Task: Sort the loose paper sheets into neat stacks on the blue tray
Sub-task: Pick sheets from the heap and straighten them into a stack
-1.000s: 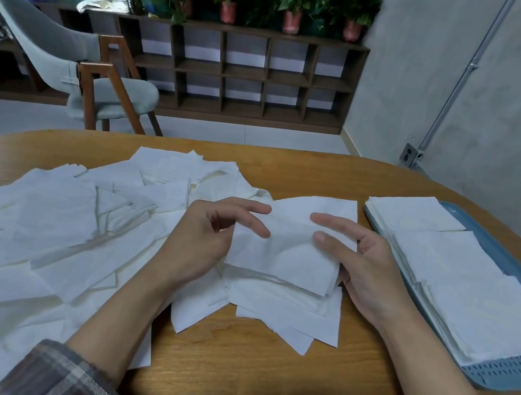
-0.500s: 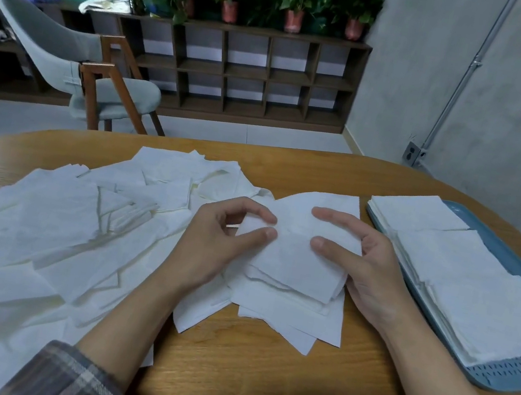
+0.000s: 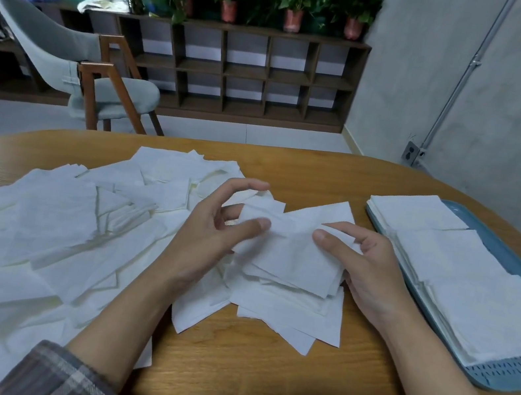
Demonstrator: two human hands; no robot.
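Three neat stacks (image 3: 449,265) fill the blue tray (image 3: 512,377) at right; many loose sheets (image 3: 38,227) lie unsorted at left. The left hand (image 3: 210,237) and right hand (image 3: 367,272) pinch one bundle (image 3: 290,255).

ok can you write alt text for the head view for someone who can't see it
A person's left hand and right hand pinch one small white paper sheet over a wooden table. A messy spread of loose sheets covers the table to the left, and neat stacks sit on a blue tray at the right.

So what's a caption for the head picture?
Left hand and right hand pinch a white paper sheet beside the blue plastic tray.
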